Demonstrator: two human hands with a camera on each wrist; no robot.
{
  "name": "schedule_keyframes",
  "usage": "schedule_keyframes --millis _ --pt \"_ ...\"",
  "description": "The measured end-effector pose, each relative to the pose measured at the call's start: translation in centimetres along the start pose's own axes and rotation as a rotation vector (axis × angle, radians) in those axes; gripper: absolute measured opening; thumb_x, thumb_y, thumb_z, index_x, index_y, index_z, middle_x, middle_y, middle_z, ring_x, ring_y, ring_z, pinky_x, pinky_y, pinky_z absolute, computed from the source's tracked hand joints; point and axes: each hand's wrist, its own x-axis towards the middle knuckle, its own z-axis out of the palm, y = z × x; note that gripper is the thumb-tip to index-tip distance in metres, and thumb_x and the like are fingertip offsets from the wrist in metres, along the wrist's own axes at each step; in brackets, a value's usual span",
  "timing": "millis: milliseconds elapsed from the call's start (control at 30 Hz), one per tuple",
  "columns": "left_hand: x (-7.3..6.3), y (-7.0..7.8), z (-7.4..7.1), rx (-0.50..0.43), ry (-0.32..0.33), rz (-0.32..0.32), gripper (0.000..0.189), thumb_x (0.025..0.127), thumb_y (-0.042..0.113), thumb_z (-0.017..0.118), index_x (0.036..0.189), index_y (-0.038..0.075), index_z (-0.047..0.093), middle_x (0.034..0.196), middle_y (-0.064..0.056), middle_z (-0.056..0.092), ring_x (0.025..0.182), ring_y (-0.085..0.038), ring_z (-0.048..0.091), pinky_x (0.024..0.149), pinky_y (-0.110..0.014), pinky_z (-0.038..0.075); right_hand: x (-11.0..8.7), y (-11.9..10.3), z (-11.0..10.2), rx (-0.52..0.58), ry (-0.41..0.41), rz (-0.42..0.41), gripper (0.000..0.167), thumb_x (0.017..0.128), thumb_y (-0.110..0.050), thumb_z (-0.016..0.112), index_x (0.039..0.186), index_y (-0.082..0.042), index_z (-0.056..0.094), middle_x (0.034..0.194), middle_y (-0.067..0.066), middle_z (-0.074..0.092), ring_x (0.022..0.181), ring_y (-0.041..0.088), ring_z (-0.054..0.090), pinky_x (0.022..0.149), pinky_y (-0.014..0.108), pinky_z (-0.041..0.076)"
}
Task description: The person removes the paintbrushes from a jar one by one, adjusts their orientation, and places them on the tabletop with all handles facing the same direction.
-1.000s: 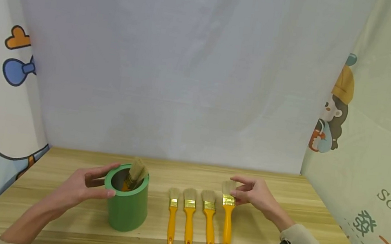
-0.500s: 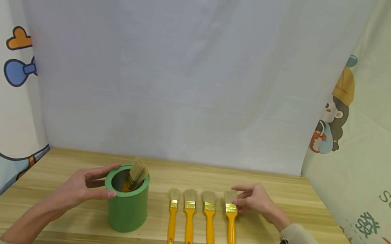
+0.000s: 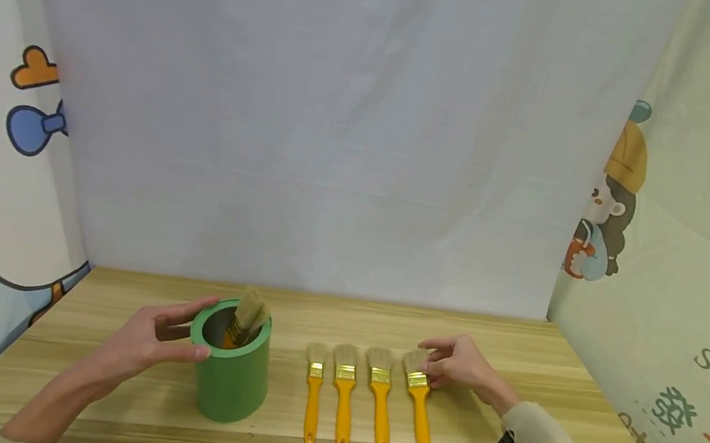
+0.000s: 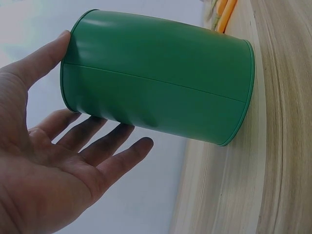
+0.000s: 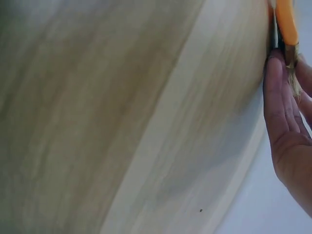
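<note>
A green can (image 3: 232, 385) stands upright on the left of the table. My left hand (image 3: 140, 339) holds it near the rim, thumb on one side and fingers on the other; in the left wrist view the lower fingers (image 4: 124, 156) spread loosely beside its wall. Bristle ends of paintbrushes (image 3: 250, 311) stick out of the can. At the right end of a row, my right hand (image 3: 460, 366) pinches a yellow-handled paintbrush (image 3: 420, 425) by its bristle end. That brush lies slightly slanted, and the fingers partly cover its bristles.
Left of that brush lie three more yellow-handled paintbrushes (image 3: 312, 403), side by side with bristles pointing away. The wooden table (image 3: 122, 408) meets a pale cloth (image 3: 339, 137) at its back edge. Printed cloths hang on both sides.
My right hand has brought the rightmost paintbrush down and a little nearer, its handle end swinging to the right. Over the last half second it shifts only slightly. My left hand stays on the can.
</note>
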Motion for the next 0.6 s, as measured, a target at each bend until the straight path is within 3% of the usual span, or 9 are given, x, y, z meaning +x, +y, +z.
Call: schedule_keyframes --millis 433,600 --pt "0.13 -0.37 -0.16 0.001 -0.002 0.006 0.075 0.099 0.02 0.074 0.164 0.01 0.039 0.164 -0.023 0.037 0.142 -0.059 0.039 0.101 -0.057 0.053 0.34 0.35 0.33 -0.246 0.032 -0.111 0.041 0.09 -0.004 0.083 0.125 0.012 0.071 0.097 0.013 0.076 0.083 0.019 0.069 0.071 0.034 0.057" --pt "0.14 -0.35 -0.16 0.003 -0.003 0.007 0.075 0.099 0.02 0.074 0.164 0.01 0.038 0.164 -0.023 0.037 0.142 -0.059 0.04 0.101 -0.059 0.052 0.46 0.53 0.3 -0.28 0.049 -0.13 0.04 0.088 -0.005 0.085 0.122 0.011 0.073 0.095 0.011 0.075 0.085 0.019 0.067 0.071 0.033 0.056"
